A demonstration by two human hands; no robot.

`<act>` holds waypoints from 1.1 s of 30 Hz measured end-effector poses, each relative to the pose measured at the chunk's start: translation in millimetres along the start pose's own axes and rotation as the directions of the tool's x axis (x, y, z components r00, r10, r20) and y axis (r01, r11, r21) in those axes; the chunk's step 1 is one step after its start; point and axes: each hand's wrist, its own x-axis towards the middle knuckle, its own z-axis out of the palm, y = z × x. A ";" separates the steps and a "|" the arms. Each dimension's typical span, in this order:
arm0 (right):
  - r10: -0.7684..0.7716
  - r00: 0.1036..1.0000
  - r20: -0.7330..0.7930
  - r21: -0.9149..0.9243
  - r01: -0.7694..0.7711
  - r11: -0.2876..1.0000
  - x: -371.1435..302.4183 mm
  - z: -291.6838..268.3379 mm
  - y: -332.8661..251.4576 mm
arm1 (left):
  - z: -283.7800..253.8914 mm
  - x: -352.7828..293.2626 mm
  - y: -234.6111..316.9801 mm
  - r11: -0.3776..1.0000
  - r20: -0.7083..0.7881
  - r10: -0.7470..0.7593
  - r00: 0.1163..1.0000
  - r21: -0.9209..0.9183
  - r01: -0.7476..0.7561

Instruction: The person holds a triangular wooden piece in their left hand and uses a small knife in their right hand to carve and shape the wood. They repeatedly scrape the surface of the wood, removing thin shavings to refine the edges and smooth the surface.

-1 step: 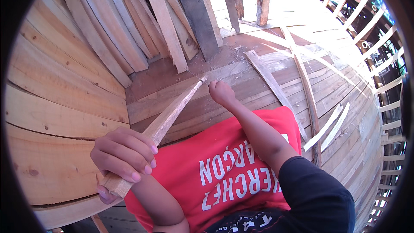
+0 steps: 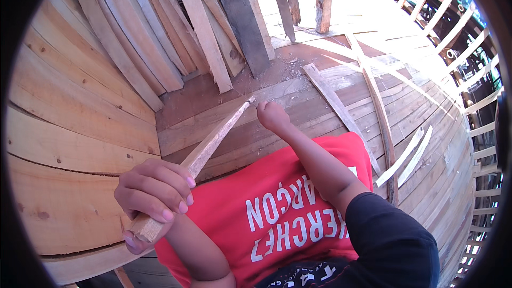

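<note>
A long, roughly squared wooden stick (image 2: 213,143) slants away from me, its thick sawn end near and its thin end far. My left hand (image 2: 153,189) is closed around the stick close to the thick end. Beside the stick's thin tip, my right hand (image 2: 273,117) is closed in a pinch. A small dark, thin bit shows between that tip and the fingers, too fine to name. Below both forearms, a red cloth with white lettering (image 2: 229,202) spreads over my lap.
On the left rises a wall of wooden planks (image 2: 69,144). Several boards (image 2: 213,48) lean upright at the far left. Wooden strips (image 2: 373,90) and pale slivers (image 2: 408,154) lie on the plank floor (image 2: 432,181) to the right. A slatted railing (image 2: 480,133) curves along the right edge.
The stick and my left hand have shifted very slightly. A fine line seen beyond the stick's tip earlier is less distinct now. My right hand stays pinched beside the tip.
</note>
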 end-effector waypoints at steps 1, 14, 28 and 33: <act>-0.045 0.998 0.041 0.001 0.045 0.999 -1.0 1.6 1.7 | 1.8 -0.6 0.4 1.000 -0.018 0.005 1.000 0.019 -0.005; -0.205 0.949 0.240 -0.036 0.219 0.975 -57.1 -30.7 -64.1 | -22.3 -17.0 6.3 1.000 -0.065 0.001 0.998 -0.014 -0.002; -0.086 0.994 0.064 -0.034 0.088 0.996 9.0 7.9 10.5 | -14.3 -5.2 -1.5 0.998 0.002 0.001 1.000 -0.062 -0.001; -0.185 0.974 0.130 -0.063 0.194 0.979 -16.0 -0.8 -29.3 | -17.3 -12.2 6.1 0.999 -0.034 -0.017 0.999 -0.036 0.016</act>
